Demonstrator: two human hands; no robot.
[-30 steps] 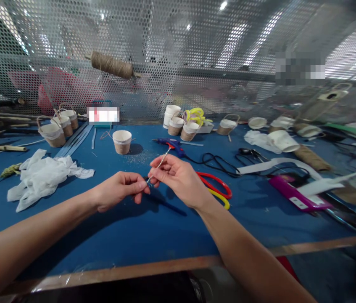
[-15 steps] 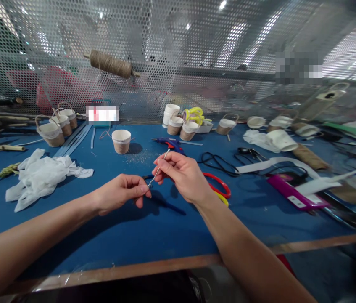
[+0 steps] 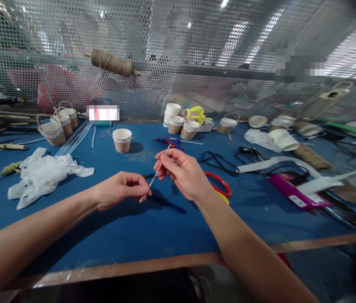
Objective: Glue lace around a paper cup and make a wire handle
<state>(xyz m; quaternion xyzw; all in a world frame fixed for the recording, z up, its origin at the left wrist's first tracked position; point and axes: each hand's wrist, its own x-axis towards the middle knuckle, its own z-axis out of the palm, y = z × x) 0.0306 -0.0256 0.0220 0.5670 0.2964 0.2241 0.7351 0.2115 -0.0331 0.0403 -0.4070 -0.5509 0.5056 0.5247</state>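
Observation:
A thin, twisted whitish-grey cord or wire (image 3: 156,175) slants between my two hands above the blue table. My left hand (image 3: 127,189) pinches its lower part between thumb and fingers, with a short end poking out below. Higher up, my right hand (image 3: 180,172) grips the same strand, and its upper tip sticks out past the fingers. Beneath and behind my hands lies a pair of scissors with red and yellow handles (image 3: 220,184), partly covered by my right hand. A blue glue gun (image 3: 169,142) rests just beyond. Farther left stands a small cup wrapped in brown twine (image 3: 122,141).
Crumpled white fabric (image 3: 47,176) lies at left, near small twine baskets (image 3: 53,133). More baskets (image 3: 189,129) stand at the back. On the right are a purple power strip (image 3: 297,191), black cords and white strips. A twine spool (image 3: 111,62) hangs on the mesh.
My left hand's hold on the strand has shifted, and the lower end now shows below its fingers. My right hand has barely moved.

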